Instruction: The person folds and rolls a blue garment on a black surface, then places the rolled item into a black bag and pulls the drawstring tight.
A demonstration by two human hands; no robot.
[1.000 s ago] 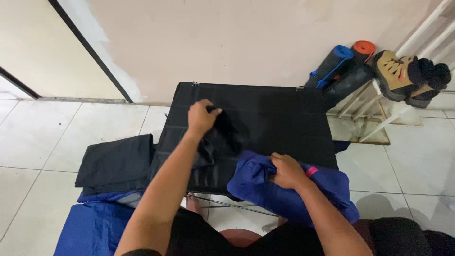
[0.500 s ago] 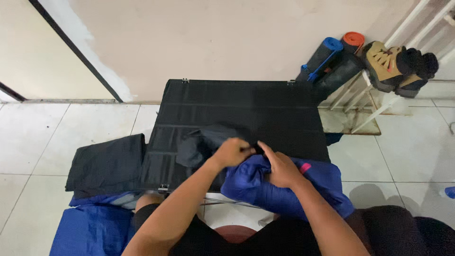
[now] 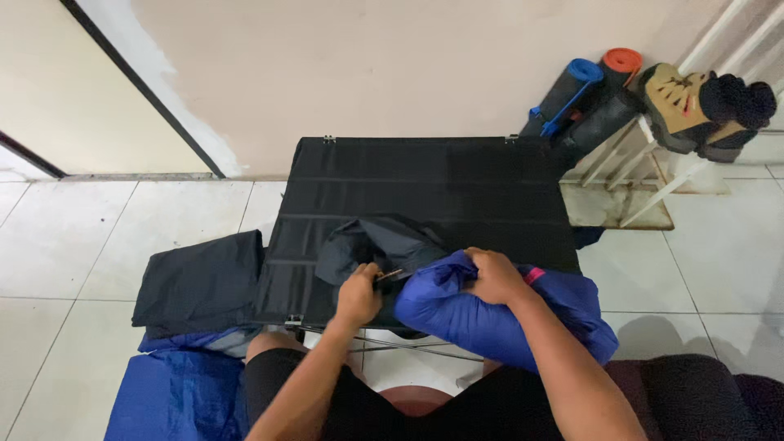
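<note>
My left hand [image 3: 359, 296] has come back from the far side of the black table [image 3: 457, 175]: a second ago it was stretched out over the middle of the table top with a fistful of dark cloth, half a second ago it met the right hand at the mouth of the blue bag, and now it sits at the near edge of the table, fingers closed around a fold of the dark grey garment [image 3: 377, 242] just left of the bag. Something thin and brownish shows between thumb and forefinger; too small to tell what. The garment, loose and spread before, now lies bunched at the near edge of the table, touching the bag. My right hand [image 3: 495, 276] has kept its place, clenched on the gathered top of the blue bag [image 3: 506, 320], which bulges over the near right corner of the table and hangs partly off it. Judgement: the cloth is gathered beside the bag opening. Left of the table, on the floor, a folded dark cloth [image 3: 200, 282] lies on a blue sheet [image 3: 175, 396]; right of the table, rolled mats [image 3: 584, 94] and boots [image 3: 702, 102] lean at a white rack
</note>
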